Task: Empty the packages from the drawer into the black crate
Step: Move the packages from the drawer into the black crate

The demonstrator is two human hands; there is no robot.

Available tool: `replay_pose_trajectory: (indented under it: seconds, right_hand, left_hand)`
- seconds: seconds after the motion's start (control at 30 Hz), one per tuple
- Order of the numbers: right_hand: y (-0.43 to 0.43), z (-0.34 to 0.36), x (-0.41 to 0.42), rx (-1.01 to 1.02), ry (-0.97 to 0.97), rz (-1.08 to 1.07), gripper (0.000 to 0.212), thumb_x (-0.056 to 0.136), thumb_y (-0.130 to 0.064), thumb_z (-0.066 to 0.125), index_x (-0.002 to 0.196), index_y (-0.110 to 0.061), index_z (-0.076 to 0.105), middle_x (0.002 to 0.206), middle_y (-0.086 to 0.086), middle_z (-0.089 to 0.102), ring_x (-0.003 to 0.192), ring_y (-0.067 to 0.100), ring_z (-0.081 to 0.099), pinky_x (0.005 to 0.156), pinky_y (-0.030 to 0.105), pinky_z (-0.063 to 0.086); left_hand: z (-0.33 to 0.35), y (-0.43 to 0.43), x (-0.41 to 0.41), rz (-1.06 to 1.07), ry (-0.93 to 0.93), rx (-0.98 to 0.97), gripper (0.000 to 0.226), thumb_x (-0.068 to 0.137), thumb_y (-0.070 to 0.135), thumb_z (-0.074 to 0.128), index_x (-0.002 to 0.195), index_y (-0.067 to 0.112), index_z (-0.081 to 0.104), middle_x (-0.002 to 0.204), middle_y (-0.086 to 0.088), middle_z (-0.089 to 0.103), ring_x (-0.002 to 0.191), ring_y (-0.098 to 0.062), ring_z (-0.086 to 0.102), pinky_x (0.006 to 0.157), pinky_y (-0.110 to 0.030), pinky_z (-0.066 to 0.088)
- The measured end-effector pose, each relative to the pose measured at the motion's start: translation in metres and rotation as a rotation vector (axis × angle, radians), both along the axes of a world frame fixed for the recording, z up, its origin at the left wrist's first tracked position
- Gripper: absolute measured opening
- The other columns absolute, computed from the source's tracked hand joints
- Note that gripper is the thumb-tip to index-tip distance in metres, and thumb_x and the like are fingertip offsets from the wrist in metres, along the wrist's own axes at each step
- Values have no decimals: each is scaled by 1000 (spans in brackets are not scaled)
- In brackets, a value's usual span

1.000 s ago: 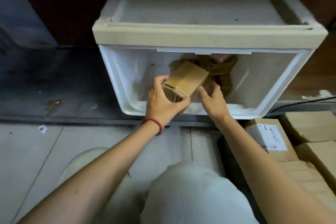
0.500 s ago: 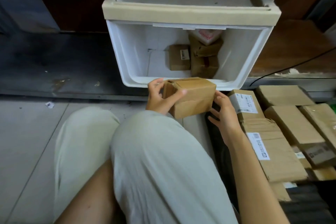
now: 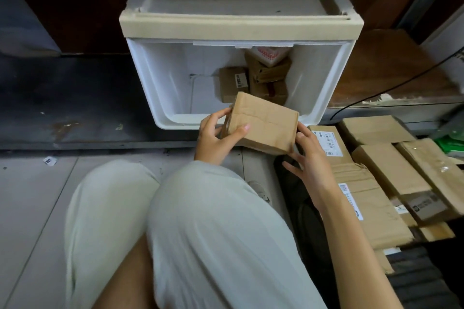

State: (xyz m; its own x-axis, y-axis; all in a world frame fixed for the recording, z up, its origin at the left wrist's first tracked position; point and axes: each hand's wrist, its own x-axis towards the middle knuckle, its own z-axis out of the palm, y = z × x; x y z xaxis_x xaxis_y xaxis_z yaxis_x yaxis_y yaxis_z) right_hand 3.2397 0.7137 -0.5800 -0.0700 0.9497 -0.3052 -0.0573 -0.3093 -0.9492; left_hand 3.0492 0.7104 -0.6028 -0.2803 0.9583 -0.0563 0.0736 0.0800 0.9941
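One brown box (image 3: 262, 124) is up in the air, held in two hands just over the front edge of the white drawer (image 3: 160, 98) and close to the far left corner of the black crate (image 3: 308, 223). The left hand (image 3: 216, 138) grips the left end of the box, with its thumb on top and its fingers curled round the side. The right hand (image 3: 308, 158) has its fingers spread out, and they press on the right end of the box. At the back of the drawer I count one small brown box with a label (image 3: 232, 84), one bundle of brown packages (image 3: 270, 80) right beside it, and one white package with red print (image 3: 270, 54) on top of the bundle. I cannot tell how many are in the bundle. In the crate lie at least six brown packages, close together; the one at the far left corner has a white label (image 3: 326, 143). Two knees in pale trousers (image 3: 213, 233) fill the bottom. One black cable (image 3: 391, 88) runs along the ledge at the right of the drawer. One scrap of paper (image 3: 49, 160) lies on the grey floor (image 3: 30, 208) at the left.
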Motion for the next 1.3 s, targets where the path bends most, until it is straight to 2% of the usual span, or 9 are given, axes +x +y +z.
replay_pose_trajectory:
  seconds: [0.17, 0.47, 0.63, 0.8, 0.9, 0.97, 1.03, 1.2, 1.3]
  right_hand:
    - [3, -2, -4, 35, -32, -41, 27, 101, -37, 45, 128, -39, 46, 113, -23, 53, 125, 11, 48, 110, 44, 38]
    - [5, -10, -11, 125, -85, -23, 27, 100, -33, 48, 125, -40, 52, 121, -26, 54, 110, -12, 48, 93, 22, 39]
    - [6, -7, -14, 139, -61, -23, 18, 102, -38, 41, 108, -42, 58, 104, -38, 55, 94, -24, 51, 80, 10, 35]
    - [7, -8, -16, 147, -34, 20, 27, 102, -40, 39, 121, -34, 57, 122, -17, 61, 107, -8, 59, 85, 16, 47]
    - [5, -7, -16, 118, -3, 43, 30, 104, -37, 38, 130, -34, 53, 119, -15, 62, 91, -13, 63, 63, 7, 50]
    - [4, -6, -15, 114, -27, 53, 33, 103, -40, 36, 134, -39, 50, 123, -14, 61, 94, -9, 63, 59, 6, 49]
    - [2, -5, -14, 104, -42, 48, 35, 102, -44, 36, 135, -42, 47, 122, -15, 62, 100, -5, 61, 61, 11, 49]
    - [1, -9, -13, 86, -75, 38, 40, 96, -58, 38, 132, -44, 48, 117, -20, 64, 105, 0, 59, 71, 22, 42]
    - [0, -8, -14, 70, -57, 44, 45, 90, -61, 46, 131, -41, 47, 117, -15, 63, 99, -5, 60, 71, 18, 44]
  left_hand:
    - [-6, 8, 0, -4, -62, -79, 77, 55, 70, 75, 122, 40, 51, 129, 11, 56, 118, -12, 56, 100, -43, 48]
    - [-14, 10, -7, -18, -22, -34, 64, 58, 60, 77, 113, 45, 49, 122, 10, 61, 112, -7, 59, 98, -34, 50]
    - [-14, 7, -11, -17, 8, -51, 59, 69, 56, 73, 121, 35, 55, 116, 13, 65, 108, -4, 61, 94, -27, 49]
    - [-8, 3, -11, 35, -34, -92, 33, 87, 41, 65, 117, 30, 60, 106, 14, 67, 102, -4, 62, 88, -25, 48]
    - [-10, 2, -12, 24, -28, -116, 32, 85, 52, 63, 112, 36, 62, 108, 14, 68, 105, -4, 61, 99, -32, 47]
    - [-8, 2, -13, 4, -54, -116, 38, 79, 61, 63, 110, 37, 64, 109, 14, 69, 107, -6, 62, 101, -38, 47]
    - [-7, 1, -11, -15, -77, -95, 42, 81, 58, 64, 114, 34, 63, 111, 12, 69, 107, -5, 63, 98, -35, 48]
    - [-2, 0, -6, 5, -91, -38, 38, 88, 36, 64, 123, 23, 55, 108, 9, 68, 92, 1, 65, 70, -10, 48]
    - [-2, 0, -7, -31, -112, -55, 49, 82, 42, 67, 126, 26, 49, 114, 5, 68, 103, -7, 65, 82, -21, 52]
